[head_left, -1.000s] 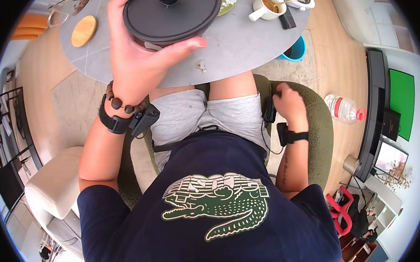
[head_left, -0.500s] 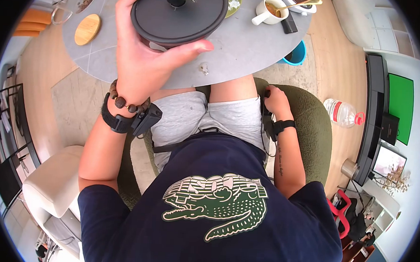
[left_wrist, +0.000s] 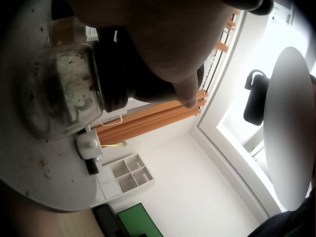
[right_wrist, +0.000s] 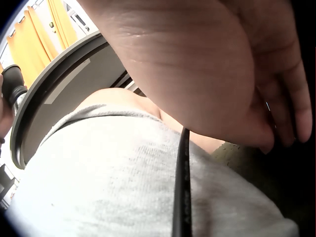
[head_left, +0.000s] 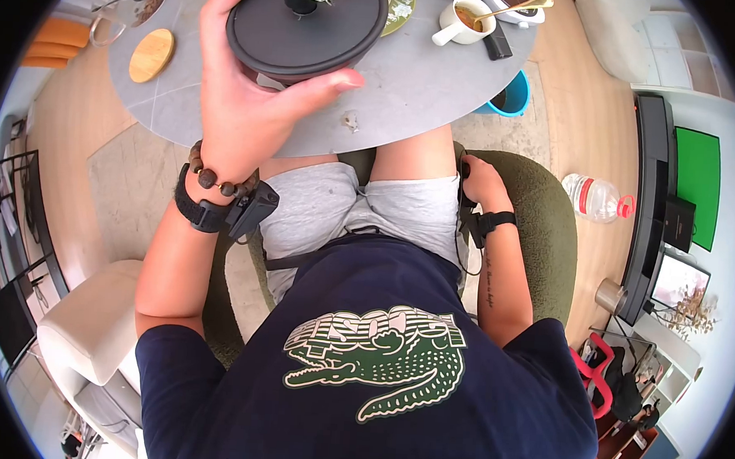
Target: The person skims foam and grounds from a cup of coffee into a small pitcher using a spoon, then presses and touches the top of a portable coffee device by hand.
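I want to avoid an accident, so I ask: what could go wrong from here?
The glass jar might slip, because only the left hand holds its black top; the right hand is down by the chair. The spoon leaning out of the white cup could be knocked.

There are two hands (head_left: 249,111), one surface (head_left: 429,83), one black-topped jar (head_left: 328,38), one white cup (head_left: 456,28), one golden spoon (head_left: 516,8), one wooden disc (head_left: 151,55), one blue bucket (head_left: 514,96), one bottle (head_left: 595,198).

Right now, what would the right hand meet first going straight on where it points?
Likely the chair; it shows just beyond the right hand. Depth is unclear: the fingers may already touch it.
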Tool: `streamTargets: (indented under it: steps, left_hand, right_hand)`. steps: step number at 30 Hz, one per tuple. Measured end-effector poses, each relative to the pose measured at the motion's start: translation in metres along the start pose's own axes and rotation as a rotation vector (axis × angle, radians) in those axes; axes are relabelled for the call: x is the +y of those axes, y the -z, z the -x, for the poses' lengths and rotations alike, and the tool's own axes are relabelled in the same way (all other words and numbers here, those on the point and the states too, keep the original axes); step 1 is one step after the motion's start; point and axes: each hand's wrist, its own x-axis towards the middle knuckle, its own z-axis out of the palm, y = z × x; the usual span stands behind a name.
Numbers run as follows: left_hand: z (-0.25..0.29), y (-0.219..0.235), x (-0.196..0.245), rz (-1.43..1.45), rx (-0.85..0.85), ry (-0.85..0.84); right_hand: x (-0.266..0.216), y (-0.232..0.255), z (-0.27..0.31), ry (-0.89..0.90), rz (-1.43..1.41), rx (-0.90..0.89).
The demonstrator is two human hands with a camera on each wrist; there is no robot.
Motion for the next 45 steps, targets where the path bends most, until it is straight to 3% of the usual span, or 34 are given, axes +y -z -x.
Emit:
streamTargets:
  steps: [18, 21, 22, 25, 28, 29, 31, 33, 35, 37, 41, 43, 45]
  left_hand:
    - [-0.005, -0.011, 0.014, 0.029, 0.010, 0.006]
    - [-0.004, -0.008, 0.013, 0.021, -0.001, 0.033]
    - [-0.004, -0.009, 0.015, 0.041, -0.006, 0.051]
    - [-0.003, -0.009, 0.011, 0.063, -0.010, 0.052]
    - [-0.005, -0.009, 0.015, 0.004, 0.023, 0.041]
    - [-0.005, -0.009, 0.015, 0.001, 0.026, 0.034]
    - [-0.004, -0.011, 0.016, 0.071, 0.033, 0.076]
    - [-0.006, -0.010, 0.013, 0.054, 0.032, 0.042]
    - [-0.003, -0.013, 0.012, 0.054, 0.014, 0.024]
    - [-0.005, -0.013, 0.016, 0.030, 0.031, 0.038]
    - [-0.006, -0.011, 0.019, 0.008, 0.013, 0.062]
    - [-0.007, -0.013, 0.018, 0.012, 0.018, 0.037]
    - [-0.006, -0.016, 0.018, 0.058, 0.048, 0.029]
  right_hand:
    - [-0.002, 0.007, 0.007, 0.050, -0.061, 0.118]
    - [-0.020, 0.057, 0.031, 0.027, 0.008, 0.139]
    - [-0.022, 0.072, 0.036, 0.059, 0.041, 0.226]
    - [-0.060, 0.146, 0.069, 0.247, -0.229, 0.389]
    - [-0.116, 0.205, 0.097, 0.475, -0.614, 0.381]
    - [-0.135, 0.217, 0.105, 0.483, -0.613, 0.385]
    - [-0.174, 0.233, 0.114, 0.937, -0.828, 0.376]
    - [-0.213, 0.250, 0.104, 1.274, -0.893, 0.263]
    - [-0.254, 0.260, 0.084, 1.429, -0.912, 0.250]
    - [-0.269, 0.287, 0.103, 1.073, -0.599, 0.049]
    - [-0.278, 0.292, 0.085, 1.048, -0.551, -0.106]
    - [-0.276, 0.313, 0.103, 1.156, -0.514, -0.247]
    - [-0.282, 0.287, 0.065, 1.229, -0.495, -0.149]
